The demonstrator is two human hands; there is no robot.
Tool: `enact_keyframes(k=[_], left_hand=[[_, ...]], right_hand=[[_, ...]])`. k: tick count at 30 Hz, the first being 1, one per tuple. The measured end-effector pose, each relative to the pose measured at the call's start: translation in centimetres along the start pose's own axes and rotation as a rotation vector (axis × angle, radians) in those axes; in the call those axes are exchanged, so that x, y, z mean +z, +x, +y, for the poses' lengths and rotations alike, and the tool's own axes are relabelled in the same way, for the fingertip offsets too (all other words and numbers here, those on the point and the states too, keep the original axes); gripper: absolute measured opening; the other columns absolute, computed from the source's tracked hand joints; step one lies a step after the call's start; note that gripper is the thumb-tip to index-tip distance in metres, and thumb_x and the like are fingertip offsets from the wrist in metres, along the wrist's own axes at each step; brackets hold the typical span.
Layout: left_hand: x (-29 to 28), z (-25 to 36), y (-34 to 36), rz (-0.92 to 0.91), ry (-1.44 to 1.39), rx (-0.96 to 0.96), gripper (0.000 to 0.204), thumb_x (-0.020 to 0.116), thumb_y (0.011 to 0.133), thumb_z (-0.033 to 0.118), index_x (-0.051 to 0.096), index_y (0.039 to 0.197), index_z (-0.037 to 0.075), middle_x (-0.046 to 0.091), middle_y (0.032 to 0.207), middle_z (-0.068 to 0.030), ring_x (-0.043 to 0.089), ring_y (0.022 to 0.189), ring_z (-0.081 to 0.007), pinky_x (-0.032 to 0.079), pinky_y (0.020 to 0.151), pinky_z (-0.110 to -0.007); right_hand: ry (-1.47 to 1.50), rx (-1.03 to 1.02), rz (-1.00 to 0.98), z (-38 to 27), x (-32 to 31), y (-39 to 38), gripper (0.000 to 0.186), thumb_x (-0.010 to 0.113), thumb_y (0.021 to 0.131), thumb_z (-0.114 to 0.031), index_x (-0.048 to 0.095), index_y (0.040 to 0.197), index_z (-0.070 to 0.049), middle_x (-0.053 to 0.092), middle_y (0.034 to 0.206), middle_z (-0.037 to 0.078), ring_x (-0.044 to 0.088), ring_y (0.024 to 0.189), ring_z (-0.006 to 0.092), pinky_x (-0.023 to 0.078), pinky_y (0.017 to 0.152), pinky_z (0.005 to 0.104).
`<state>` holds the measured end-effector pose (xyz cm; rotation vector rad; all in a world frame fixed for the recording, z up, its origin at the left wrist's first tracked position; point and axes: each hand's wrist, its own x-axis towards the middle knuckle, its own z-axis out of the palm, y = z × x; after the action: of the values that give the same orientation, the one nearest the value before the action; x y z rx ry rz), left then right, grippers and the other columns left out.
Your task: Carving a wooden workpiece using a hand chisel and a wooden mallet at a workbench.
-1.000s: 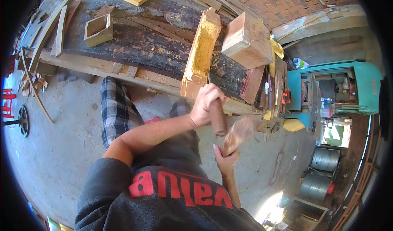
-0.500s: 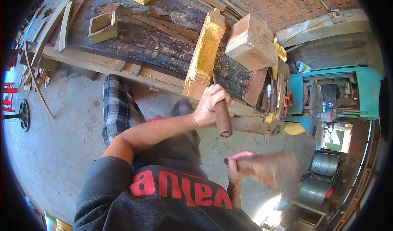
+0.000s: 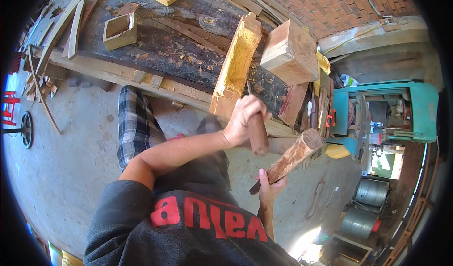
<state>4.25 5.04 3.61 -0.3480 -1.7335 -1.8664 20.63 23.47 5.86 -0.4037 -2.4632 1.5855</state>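
Note:
My left hand (image 3: 246, 117) is wrapped round the thick wooden handle of a chisel (image 3: 258, 136); its narrow blade points away from me, beside the near end of a carved block. That long yellow wooden block (image 3: 240, 61) is hollowed along its length and lies on the workbench with its near end at the edge. Lower right, my right hand (image 3: 271, 185) grips a wooden mallet (image 3: 297, 155) by its thin dark handle. The mallet's thick round head is raised toward the chisel's butt, with a gap between them.
A large squared timber block (image 3: 291, 51) stands right of the carved piece on the dark workbench (image 3: 174, 54). Two small hollowed wooden boxes (image 3: 120, 31) sit farther left. Wood strips and tools crowd the bench's right end, near a teal machine (image 3: 422, 110).
The mallet has swung up and leftward, from a blur low on the right to near the chisel handle. The left hand and chisel have barely shifted.

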Motion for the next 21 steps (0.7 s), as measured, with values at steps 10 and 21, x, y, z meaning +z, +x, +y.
enact_keyframes(k=[10, 21], left_hand=[[-0.5, 1.0, -1.0, -0.127, 0.176, -0.021, 0.025, 0.078, 0.08, 0.011, 0.055, 0.089, 0.014, 0.054, 0.089, -0.0039, 0.053, 0.086, -0.0263, 0.036, 0.078, -0.036], [-0.4, -2.0, 0.1, -0.05, 0.11, -0.082, 0.026, 0.078, 0.078, 0.01, 0.053, 0.087, 0.013, 0.053, 0.088, -0.0061, 0.053, 0.086, -0.0303, 0.039, 0.077, -0.039]], right_hand=[[-0.229, -0.317, -0.24, -3.5, -2.1, 0.3, 0.047, 0.076, 0.078, -0.011, 0.048, 0.115, -0.001, 0.058, 0.086, 0.007, 0.055, 0.072, 0.0156, 0.052, 0.074, 0.0332], [-0.236, -0.037, -0.086, -4.0, 1.2, 1.0, 0.049, 0.086, 0.072, -0.013, 0.057, 0.108, 0.004, 0.066, 0.09, 0.013, 0.065, 0.085, 0.0222, 0.052, 0.076, 0.0354]])
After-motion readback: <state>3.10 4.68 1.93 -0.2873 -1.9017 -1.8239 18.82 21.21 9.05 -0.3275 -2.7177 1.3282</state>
